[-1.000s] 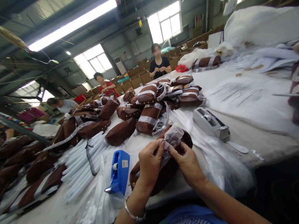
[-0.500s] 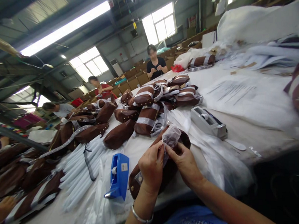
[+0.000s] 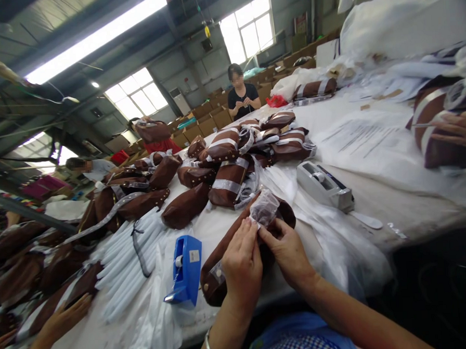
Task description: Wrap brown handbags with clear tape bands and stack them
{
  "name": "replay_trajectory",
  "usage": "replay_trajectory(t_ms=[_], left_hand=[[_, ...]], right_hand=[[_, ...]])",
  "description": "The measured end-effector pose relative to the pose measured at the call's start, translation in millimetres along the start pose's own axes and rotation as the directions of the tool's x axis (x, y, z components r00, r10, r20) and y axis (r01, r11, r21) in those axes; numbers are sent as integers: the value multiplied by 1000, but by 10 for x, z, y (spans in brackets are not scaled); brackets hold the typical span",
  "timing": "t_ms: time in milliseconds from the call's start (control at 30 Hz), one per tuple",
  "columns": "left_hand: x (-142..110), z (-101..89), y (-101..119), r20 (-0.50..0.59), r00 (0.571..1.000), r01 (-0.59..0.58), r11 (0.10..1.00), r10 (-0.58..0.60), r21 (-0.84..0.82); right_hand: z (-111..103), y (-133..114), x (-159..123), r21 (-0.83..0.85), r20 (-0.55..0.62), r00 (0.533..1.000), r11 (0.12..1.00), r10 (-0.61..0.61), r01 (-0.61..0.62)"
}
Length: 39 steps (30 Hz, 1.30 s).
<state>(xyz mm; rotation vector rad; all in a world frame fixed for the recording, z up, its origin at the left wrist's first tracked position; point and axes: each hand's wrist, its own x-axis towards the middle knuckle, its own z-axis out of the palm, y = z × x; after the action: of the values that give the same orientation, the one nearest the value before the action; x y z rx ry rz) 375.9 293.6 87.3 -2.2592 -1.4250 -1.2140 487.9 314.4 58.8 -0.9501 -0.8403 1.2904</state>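
Observation:
A brown bag (image 3: pixel 217 258) with small metal studs lies on the table in front of me, tilted up to the right. Clear crinkled plastic wrap (image 3: pixel 265 207) covers a part at its upper end. My left hand (image 3: pixel 243 262) has its fingers pressed together at the lower edge of this wrap. From the other side, my right hand (image 3: pixel 289 249) pinches the wrap between thumb and forefinger, its palm over the bag. Left of the bag stands a blue tape dispenser (image 3: pixel 189 268); a grey tape dispenser (image 3: pixel 323 186) sits beyond my right hand.
Brown bags (image 3: pixel 226 188) are piled ahead and to the left. White foam tubes (image 3: pixel 124 263) and plastic sheets (image 3: pixel 330 242) lie beside me. Co-workers' hands touch bags: one hand (image 3: pixel 67 321) at lower left, another (image 3: pixel 463 128) at right. A person (image 3: pixel 242 98) stands at the far side.
My left hand's fingers have straightened and lie flatter against the wrap. At right, a co-worker's hand and bag have come further into view. The co-worker in red has lifted a brown bag.

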Motion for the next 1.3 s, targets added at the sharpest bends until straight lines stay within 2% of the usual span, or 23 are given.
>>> replay_trajectory(t_ms=[167, 400, 467, 567, 633, 733, 800, 900, 967, 1100, 1200, 1300], left_hand=[[-50, 33, 25, 54, 998, 12, 1000, -13, 14], [-121, 74, 24, 75, 997, 22, 999, -25, 42], [-116, 45, 43, 85, 995, 46, 999, -47, 13], [-49, -38, 45, 135, 982, 151, 981, -135, -119], [36, -105, -8, 186, 959, 257, 932, -214, -254], [196, -198, -172, 282, 906, 413, 809, -317, -419], [297, -248, -304, 414, 860, 481, 745, -299, -461], [397, -298, -465, 586, 784, 526, 719, -202, -455], [426, -303, -526, 612, 767, 536, 718, -194, -444], [444, -244, -569, 618, 743, 597, 675, -259, -435], [453, -176, -586, 637, 706, 666, 595, -310, -449], [455, -109, -634, 654, 670, 724, 503, -352, -472]], right_hand=[[-2, -18, 0, 22, 29, 1000, 1000, -11, 10], [-14, -39, -71, 91, 81, 996, 995, 32, -39], [-27, -36, -77, 95, 74, 997, 995, 33, -40], [-69, -28, -58, 94, 78, 996, 994, 46, -53], [-109, -43, -31, 104, 101, 993, 992, 54, -65], [-155, -114, 12, 99, 208, 975, 990, 75, -98], [-165, -172, 37, 64, 287, 955, 993, 81, -104], [-149, -222, 71, -3, 342, 937, 997, 74, -77], [-127, -218, 98, -29, 352, 933, 998, 69, -62], [-70, -134, 183, -10, 339, 939, 998, 61, -61], [-11, -57, 263, -10, 308, 950, 998, 59, -59], [-9, -45, 349, -166, 294, 955, 986, 24, 26]])
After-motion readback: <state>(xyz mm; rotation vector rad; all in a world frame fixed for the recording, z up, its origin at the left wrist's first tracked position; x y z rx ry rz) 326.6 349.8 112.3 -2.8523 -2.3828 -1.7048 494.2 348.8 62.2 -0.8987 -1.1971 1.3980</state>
